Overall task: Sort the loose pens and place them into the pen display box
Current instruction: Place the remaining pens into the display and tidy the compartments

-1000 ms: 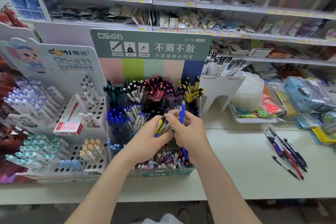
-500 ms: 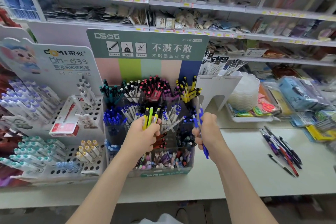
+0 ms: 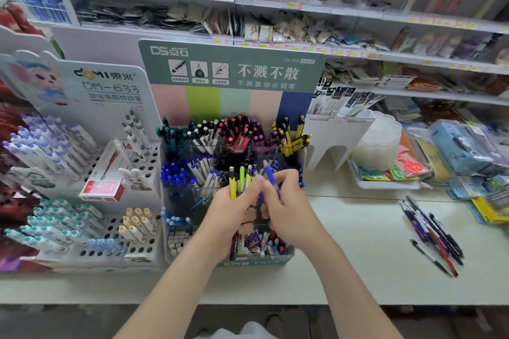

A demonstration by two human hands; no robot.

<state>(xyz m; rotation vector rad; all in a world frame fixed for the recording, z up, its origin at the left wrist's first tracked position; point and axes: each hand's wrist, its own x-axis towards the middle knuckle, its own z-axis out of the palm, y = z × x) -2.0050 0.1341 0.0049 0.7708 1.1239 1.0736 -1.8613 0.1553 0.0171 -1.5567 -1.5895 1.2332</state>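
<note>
Left hand (image 3: 231, 217), nearest and just left of centre, is curled round a small bundle of pens (image 3: 239, 183). The yellow and green barrels stand upright, tops clear of the fist. I take this as a holding stock, gripped low so single pens can be drawn off the top. Touching it at the fingertips, the right hand (image 3: 292, 212) pinches one blue pen (image 3: 270, 177) pointing toward twelve o'clock, and I judge it is being separated from the bundle to go with its own colour. Both hands hover directly over the pen display box (image 3: 264, 261), which stands on the white surface (image 3: 358, 278). Working there leaves only a short drop into a compartment. Beneath the wrists, the box's front row holds a mixed jumble (image 3: 264, 243). At ten o'clock from the hands, a middle-row compartment is packed with blue-capped pens (image 3: 176, 176), a likely home for the pinched one. At one o'clock, in the back row, sit the yellow pens (image 3: 292, 137), a match for part of the bundle. Well apart, at four o'clock, the loose pens (image 3: 432, 231) lie fanned on the surface, not yet gathered, so the task looks partway done. Behind the box rises its green header card (image 3: 231, 69). A white holed pen stand (image 3: 137, 228) sits at nine o'clock, and stocked shelves (image 3: 303, 8) fill the far wall.
</note>
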